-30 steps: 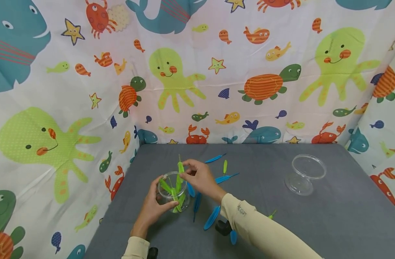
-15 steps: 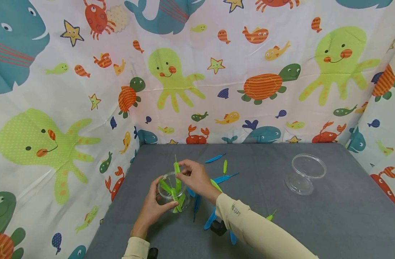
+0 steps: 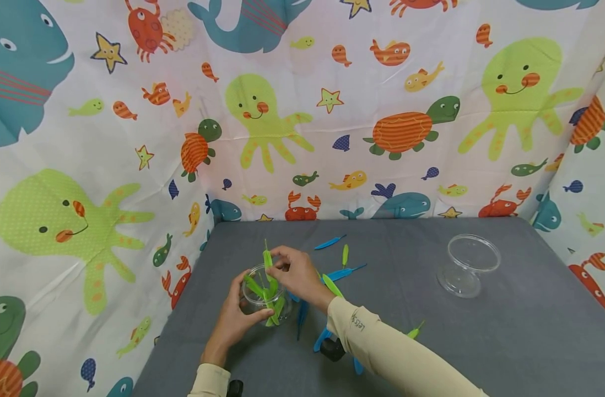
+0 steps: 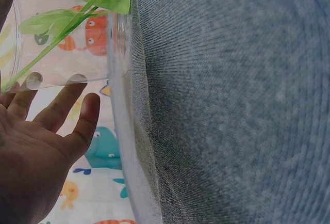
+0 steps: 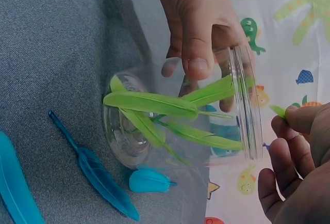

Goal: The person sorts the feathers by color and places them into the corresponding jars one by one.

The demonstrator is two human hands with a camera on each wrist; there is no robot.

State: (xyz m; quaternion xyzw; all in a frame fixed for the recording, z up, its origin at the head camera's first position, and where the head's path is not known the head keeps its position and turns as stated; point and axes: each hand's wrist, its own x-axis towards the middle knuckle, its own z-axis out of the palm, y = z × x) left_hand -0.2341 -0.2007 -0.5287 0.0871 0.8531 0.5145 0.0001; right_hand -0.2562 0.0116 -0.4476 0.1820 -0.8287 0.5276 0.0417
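My left hand [image 3: 235, 317] grips a clear plastic jar [image 5: 246, 136] from the left, thumb on the near side and fingers round the far side. Several green feathers [image 5: 149, 101] lean at angles inside it. Above the jar's mouth, my right hand [image 3: 298, 275] pinches another green feather [image 3: 268, 259] between thumb and fingers, with the quill pointing up. From the right wrist, only a green tip shows past the fingertips, just outside the rim. In the left wrist view, the left hand's [image 4: 51, 136] fingertips show against the jar wall.
A second clear jar [image 3: 459, 284] stands at the right of the grey tabletop [image 3: 520, 331]. Blue feathers [image 3: 330, 242] and loose green feathers [image 3: 345, 255] lie scattered around and under the right forearm. A patterned sea-animal cloth [image 3: 302, 110] hangs behind and at both sides.
My right hand has shifted left with the pinched green feather, further over the jar's mouth. A loose green feather beside the right wrist has come into view. The left hand and jar stay put.
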